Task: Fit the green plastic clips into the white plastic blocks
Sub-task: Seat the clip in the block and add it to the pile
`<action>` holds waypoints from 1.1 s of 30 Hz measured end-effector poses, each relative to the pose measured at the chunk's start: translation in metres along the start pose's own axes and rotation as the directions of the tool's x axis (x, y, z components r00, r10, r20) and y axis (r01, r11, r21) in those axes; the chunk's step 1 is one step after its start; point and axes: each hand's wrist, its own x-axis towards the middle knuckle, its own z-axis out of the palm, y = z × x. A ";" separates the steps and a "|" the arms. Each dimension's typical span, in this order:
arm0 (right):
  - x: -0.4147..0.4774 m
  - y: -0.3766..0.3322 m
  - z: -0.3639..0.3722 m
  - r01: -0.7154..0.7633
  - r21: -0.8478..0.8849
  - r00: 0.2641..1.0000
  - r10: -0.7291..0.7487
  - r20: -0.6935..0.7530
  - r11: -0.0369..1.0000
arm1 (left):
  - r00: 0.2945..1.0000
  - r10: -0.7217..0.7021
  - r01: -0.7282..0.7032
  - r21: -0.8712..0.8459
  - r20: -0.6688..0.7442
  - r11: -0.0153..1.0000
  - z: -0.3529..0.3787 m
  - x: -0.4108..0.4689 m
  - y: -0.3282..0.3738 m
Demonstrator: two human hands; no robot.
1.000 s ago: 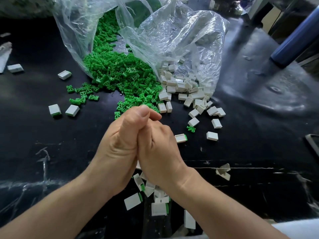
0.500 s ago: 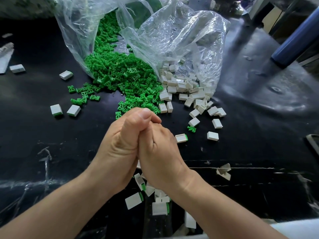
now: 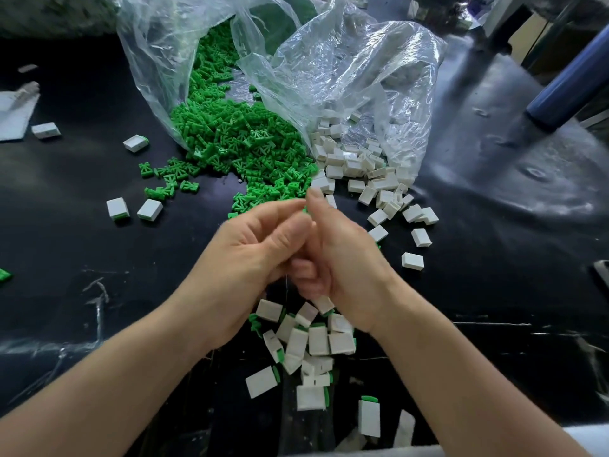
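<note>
The left grip [image 3: 250, 258] and right grip [image 3: 346, 258] meet at the fingertips above the counter [image 3: 99, 258], fingers curled; I cannot tell what they pinch. Green clips [image 3: 250, 143] spill from the bag [image 3: 346, 67] just beyond them, white blocks [image 3: 356, 166] beside those, and fitted blocks [image 3: 318, 339] lie beneath the wrists.

Glossy black tabletop [image 3: 494, 291] (scuffed white); blue tube [image 3: 570, 84] upper right.

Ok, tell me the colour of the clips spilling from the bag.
The clips are green; the head view shows it best.
</note>
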 end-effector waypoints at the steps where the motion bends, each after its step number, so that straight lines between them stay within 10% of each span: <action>1: 0.001 0.001 -0.004 -0.034 0.013 0.999 0.034 0.024 0.999 | 1.000 0.017 -0.017 0.045 -0.007 0.999 -0.001 0.002 -0.002; 8: 0.002 -0.004 -0.023 -0.058 -0.142 0.992 0.041 -0.121 0.988 | 0.986 -0.003 0.023 0.116 -0.169 0.993 -0.010 0.007 -0.008; 19: -0.001 0.000 -0.015 -0.087 -0.223 0.996 0.083 -0.027 0.971 | 0.994 0.103 -0.085 0.310 -0.041 0.947 -0.012 0.005 -0.008; 25: -0.002 -0.001 -0.012 -0.130 -0.133 0.991 0.130 -0.006 0.983 | 0.985 0.172 -0.159 0.486 0.018 0.859 -0.018 0.006 -0.010; 33: -0.003 -0.007 -0.019 -0.223 0.075 0.955 0.203 0.218 0.972 | 0.991 0.135 -0.128 0.313 -0.001 0.941 -0.016 0.006 -0.006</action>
